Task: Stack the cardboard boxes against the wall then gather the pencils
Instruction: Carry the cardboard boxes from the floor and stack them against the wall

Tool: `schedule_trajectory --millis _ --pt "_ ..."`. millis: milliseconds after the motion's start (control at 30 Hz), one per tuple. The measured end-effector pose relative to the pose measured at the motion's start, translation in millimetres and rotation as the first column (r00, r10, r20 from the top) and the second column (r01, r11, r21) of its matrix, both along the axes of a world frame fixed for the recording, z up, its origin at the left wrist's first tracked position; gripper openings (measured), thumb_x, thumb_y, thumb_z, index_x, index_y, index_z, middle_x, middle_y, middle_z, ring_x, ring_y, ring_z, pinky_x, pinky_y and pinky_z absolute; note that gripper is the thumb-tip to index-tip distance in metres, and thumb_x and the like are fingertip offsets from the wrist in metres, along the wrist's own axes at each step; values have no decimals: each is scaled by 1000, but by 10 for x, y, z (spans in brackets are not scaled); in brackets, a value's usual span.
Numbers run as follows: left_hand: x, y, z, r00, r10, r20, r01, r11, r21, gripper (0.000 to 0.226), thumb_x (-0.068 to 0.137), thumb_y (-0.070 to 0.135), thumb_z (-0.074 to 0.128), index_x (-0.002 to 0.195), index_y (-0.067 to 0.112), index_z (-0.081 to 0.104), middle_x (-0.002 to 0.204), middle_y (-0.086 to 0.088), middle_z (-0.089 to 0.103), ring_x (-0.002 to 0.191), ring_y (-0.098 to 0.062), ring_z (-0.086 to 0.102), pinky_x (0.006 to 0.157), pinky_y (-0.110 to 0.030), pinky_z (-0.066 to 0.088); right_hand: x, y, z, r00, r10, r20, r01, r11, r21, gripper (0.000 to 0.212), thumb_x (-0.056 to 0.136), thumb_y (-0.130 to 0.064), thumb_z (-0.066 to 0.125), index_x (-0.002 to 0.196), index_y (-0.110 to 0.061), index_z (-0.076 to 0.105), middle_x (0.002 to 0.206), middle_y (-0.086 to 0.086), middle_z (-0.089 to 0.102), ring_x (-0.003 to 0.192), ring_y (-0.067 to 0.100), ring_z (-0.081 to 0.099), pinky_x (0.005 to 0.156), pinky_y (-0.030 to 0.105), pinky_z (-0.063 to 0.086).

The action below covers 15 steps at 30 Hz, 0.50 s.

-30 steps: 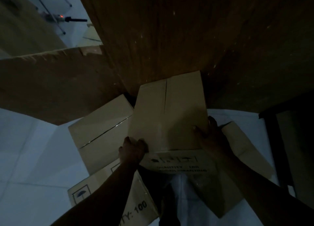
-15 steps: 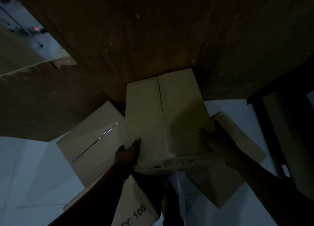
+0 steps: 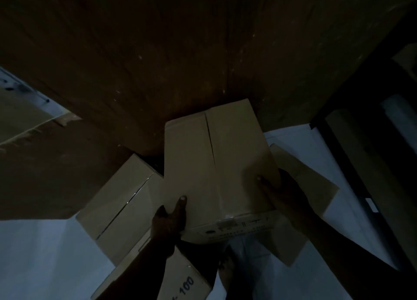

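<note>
The light is running low in here, and the top box (image 3: pixel 216 164) is showing up as a plain tan carton, its two lid flaps meeting in a dark seam down the middle and black printing running along its near side. The left hand (image 3: pixel 168 223) is gripping its near-left corner, thumb lying flat on the lid and fingers curling underneath. The right hand (image 3: pixel 279 196) is clamping the right edge the same way, thumb on top. So the box is sitting between the two hands, its far end reaching toward the brown wall (image 3: pixel 180 51); I cannot tell whether it is touching. Below it, a left box (image 3: pixel 119 200) is lying on the pale floor (image 3: pixel 33 254) close to the wall, a right box (image 3: pixel 311 187) is poking out from under the right hand, and a printed box (image 3: pixel 180 284) marked "100" is sitting nearest the person. All are showing shut lids, so their contents are staying hidden. A dark frame (image 3: pixel 361 141) is standing off to the right.
</note>
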<state>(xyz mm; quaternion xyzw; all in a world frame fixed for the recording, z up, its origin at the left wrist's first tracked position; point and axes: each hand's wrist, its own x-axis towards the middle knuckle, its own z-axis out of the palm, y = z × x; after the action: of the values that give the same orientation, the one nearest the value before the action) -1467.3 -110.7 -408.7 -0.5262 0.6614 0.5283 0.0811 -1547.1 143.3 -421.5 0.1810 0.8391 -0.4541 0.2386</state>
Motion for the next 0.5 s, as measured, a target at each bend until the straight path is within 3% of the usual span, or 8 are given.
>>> schedule_trajectory --millis 133,233,300,367,500 --pt "72 234 193 997 -66 -46 66 998 5 55 80 47 72 122 13 60 118 -7 62 108 -29 60 99 -47 48 257 303 173 998 -68 -16 68 998 -16 68 88 -61 59 146 -31 42 134 -9 54 124 24 52 93 34 43" --pt "164 430 339 990 -124 -62 124 992 -4 41 84 42 71 112 13 63 114 -8 65 105 -30 62 96 -46 50 477 530 358 994 -106 -28 106 994 -5 78 84 -70 52 149 -30 38 144 0 50 126 28 50 101 41 43" --pt "209 544 471 988 -132 -84 133 991 12 47 83 42 72 115 9 63 119 -14 66 105 -32 62 93 -44 52 630 657 483 988 -151 -22 151 988 -7 72 89 -64 52 151 -30 34 145 2 48 126 30 49 95 36 41" --pt "268 689 643 980 -171 -101 172 985 3 54 84 43 71 121 6 61 120 -15 64 105 -34 62 89 -42 52 778 814 647 982 -186 -44 184 982 -37 68 91 -62 50 150 -29 36 147 2 47 127 30 49 98 37 43" --pt "385 997 1054 951 -263 -160 265 964 -10 57 84 44 69 125 7 59 118 -10 63 101 -31 61 83 -37 51 1035 1117 1073 954 -276 -117 269 960 -74 62 95 -54 51 148 -23 41 146 4 49 130 29 48 95 29 35"
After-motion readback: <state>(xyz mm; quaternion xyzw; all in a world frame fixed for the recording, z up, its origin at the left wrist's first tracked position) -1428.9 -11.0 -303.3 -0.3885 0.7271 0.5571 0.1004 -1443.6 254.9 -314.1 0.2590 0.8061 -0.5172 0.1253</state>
